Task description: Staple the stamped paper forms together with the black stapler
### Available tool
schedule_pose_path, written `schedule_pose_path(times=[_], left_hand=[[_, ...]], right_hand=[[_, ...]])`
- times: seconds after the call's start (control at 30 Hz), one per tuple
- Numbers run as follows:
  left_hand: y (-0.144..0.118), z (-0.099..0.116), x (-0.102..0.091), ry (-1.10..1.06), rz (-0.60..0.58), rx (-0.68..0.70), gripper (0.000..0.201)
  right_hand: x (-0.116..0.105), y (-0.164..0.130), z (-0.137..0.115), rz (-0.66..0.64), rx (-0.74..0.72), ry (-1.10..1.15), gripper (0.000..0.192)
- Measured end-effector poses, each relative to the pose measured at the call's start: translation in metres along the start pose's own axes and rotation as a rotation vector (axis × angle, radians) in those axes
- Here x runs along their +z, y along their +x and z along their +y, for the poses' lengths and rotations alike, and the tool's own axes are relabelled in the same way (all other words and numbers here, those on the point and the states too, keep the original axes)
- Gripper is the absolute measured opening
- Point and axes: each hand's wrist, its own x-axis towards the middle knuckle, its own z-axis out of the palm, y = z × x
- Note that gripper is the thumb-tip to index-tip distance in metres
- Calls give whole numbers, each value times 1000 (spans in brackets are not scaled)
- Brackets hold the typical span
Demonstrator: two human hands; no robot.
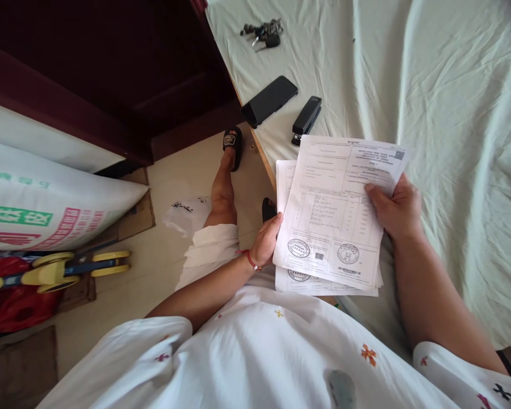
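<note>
The printed sheets (327,210) look like thin, smooth, matt paper, while the stapler (308,118) has a black plastic-looking body with a soft sheen, and the bunch of keys (264,34) mixes glinting metal with black plastic. The pale cloth (460,147) is matt and wrinkled, the shirt (272,346) soft, matt fabric. The floor (174,176) is smooth, faintly glossy tile, the sack (68,193) resembles slightly shiny plastic, and the wheeled toy (46,275) has smooth yellow plastic parts.

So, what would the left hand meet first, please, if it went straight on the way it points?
The left hand would first meet the stamped printed forms whose edge it holds; beyond them, probably the right hand, though depth is unclear.
</note>
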Motion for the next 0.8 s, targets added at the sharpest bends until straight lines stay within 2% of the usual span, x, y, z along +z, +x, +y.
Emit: schedule_pose_path(times=[0.1,0.8], left_hand=[[-1,1,0,-42,-47,-28,60],[-3,7,7,-44,-52,-27,59]], right_hand=[[3,-1,-7,29,-23,-130,29],[9,-1,-21,96,-15,-356,24]])
